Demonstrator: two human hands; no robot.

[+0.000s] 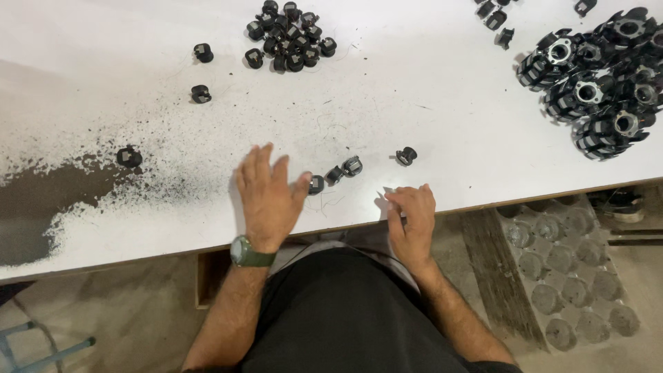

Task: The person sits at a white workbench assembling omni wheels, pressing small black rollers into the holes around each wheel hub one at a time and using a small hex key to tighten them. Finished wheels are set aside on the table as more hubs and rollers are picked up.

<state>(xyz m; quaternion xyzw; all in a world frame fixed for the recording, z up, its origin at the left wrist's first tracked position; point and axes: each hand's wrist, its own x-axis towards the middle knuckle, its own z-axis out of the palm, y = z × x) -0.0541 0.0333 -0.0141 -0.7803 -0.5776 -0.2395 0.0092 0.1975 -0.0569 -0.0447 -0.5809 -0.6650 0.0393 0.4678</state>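
My left hand lies flat on the white table, fingers spread, a green watch on its wrist. Its thumb touches a small black round part, the first of a short row with two more. My right hand rests at the table's front edge with fingers loosely curled; whether it pinches anything I cannot tell. Another small black part lies just beyond it.
A heap of small black parts sits at the back centre, with loose ones to the left. Larger black-and-silver wound cores pile at the right. Dark dust covers the left side.
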